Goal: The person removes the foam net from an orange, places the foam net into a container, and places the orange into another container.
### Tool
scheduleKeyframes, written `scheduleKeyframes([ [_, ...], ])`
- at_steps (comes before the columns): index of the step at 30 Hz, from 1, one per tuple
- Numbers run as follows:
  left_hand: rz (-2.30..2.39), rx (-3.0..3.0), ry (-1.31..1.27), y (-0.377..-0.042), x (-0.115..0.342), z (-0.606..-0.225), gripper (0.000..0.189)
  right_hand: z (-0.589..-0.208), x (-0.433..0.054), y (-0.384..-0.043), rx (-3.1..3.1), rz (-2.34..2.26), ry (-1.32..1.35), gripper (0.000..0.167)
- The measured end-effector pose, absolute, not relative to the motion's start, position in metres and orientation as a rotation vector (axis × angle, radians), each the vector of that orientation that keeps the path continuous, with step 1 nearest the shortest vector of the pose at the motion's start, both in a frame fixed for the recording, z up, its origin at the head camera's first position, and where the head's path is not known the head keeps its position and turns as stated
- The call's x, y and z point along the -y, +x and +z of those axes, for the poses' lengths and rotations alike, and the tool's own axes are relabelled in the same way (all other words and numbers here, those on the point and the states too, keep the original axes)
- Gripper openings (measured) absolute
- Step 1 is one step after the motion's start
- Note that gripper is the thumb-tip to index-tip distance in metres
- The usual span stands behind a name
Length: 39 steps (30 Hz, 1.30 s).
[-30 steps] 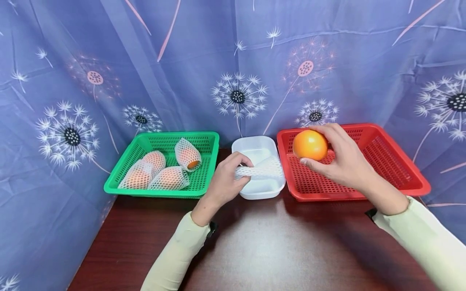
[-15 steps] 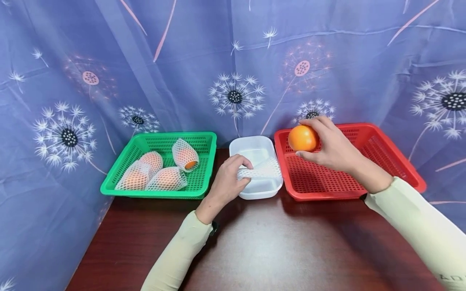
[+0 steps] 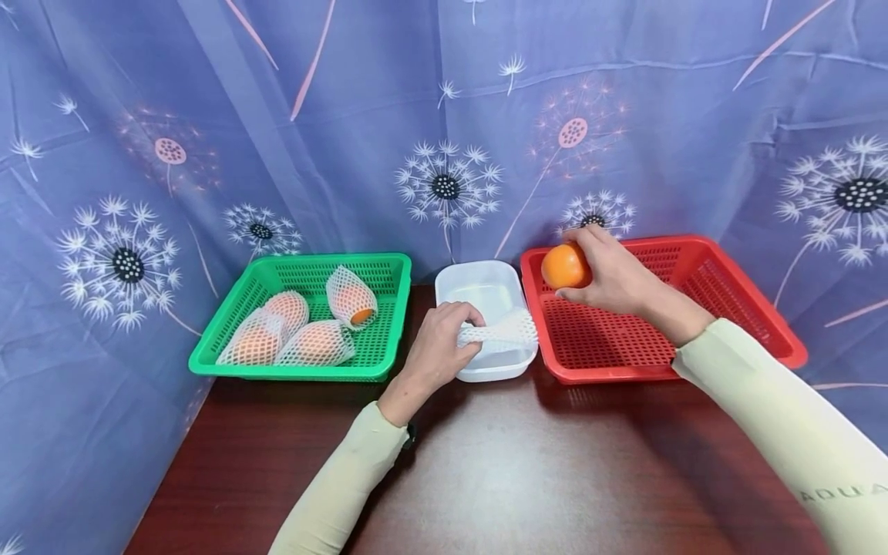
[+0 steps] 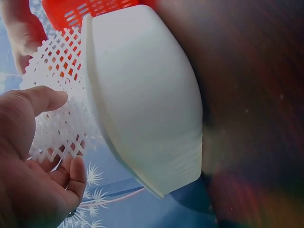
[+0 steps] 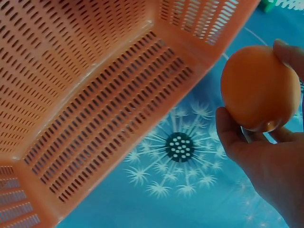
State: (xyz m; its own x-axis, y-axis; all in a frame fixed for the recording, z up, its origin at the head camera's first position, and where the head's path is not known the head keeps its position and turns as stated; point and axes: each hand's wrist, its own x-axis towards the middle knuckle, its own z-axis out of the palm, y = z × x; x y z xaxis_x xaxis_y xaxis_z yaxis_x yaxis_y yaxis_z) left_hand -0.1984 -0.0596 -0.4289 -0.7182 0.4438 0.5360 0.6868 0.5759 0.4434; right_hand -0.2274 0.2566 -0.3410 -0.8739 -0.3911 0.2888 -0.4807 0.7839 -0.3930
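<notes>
My left hand (image 3: 442, 343) pinches a white foam fruit net (image 3: 509, 330) between thumb and fingers, over the white plastic box (image 3: 479, 281). In the left wrist view the net (image 4: 57, 71) spreads wide in a mesh beside the box wall (image 4: 142, 85). An orange (image 3: 565, 267) is gripped by my right hand (image 3: 613, 274), held up above the left part of the red basket (image 3: 624, 339). The right wrist view has the bare orange (image 5: 259, 88) between thumb and fingers, beyond the basket's rim.
A green basket (image 3: 298, 372) on the left holds several fruits in foam nets (image 3: 319, 343), one with orange skin showing at its open end. All the containers stand in a row on the dark wooden table (image 3: 444, 462), before a blue dandelion-print curtain (image 3: 361, 116).
My right hand has carried the orange leftward, nearer the white box. The left hand keeps its pinch on the foam net, which has shifted slightly and bunched shorter.
</notes>
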Motion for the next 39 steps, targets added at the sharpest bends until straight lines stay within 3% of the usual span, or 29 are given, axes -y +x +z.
scheduleKeyframes([
  [10, -0.883, 2.523, -0.916, -0.198, 0.059, -0.437, 0.024, -0.362, -0.257, -0.251, 2.811, 0.601, 0.786, 0.072],
  [39, -0.901, 2.639, -1.117, -0.187, 0.06, -0.441, 0.028, -0.392, -0.257, -0.279, 3.066, 0.25, 0.839, 0.076],
])
